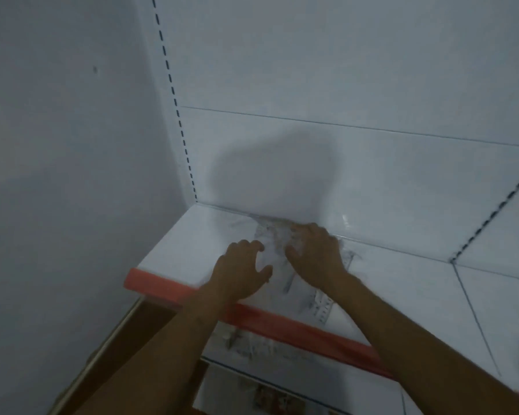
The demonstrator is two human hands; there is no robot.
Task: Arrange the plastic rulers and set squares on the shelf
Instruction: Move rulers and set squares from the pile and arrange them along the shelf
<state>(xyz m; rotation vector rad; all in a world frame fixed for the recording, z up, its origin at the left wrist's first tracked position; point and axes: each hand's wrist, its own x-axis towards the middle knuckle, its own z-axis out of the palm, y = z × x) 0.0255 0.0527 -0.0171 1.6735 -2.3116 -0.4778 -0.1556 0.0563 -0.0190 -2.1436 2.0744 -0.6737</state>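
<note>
A pile of clear plastic rulers and set squares (pixel 274 244) lies on the white shelf (pixel 180 244), reaching from the back panel toward the red front edge. One clear ruler (pixel 321 304) sticks out near that edge. My right hand (pixel 315 253) lies on top of the pile with fingers curled onto the pieces. My left hand (pixel 240 271) hovers at the pile's left side, fingers curved and spread, holding nothing that I can make out. The picture is blurred, so single pieces are hard to tell apart.
A red strip (pixel 282 322) runs along the shelf's front edge. A lower shelf (pixel 252 348) holds more clear plastic pieces. A white wall (pixel 72 145) stands to the left. A slotted upright (pixel 174 97) runs up the back panel.
</note>
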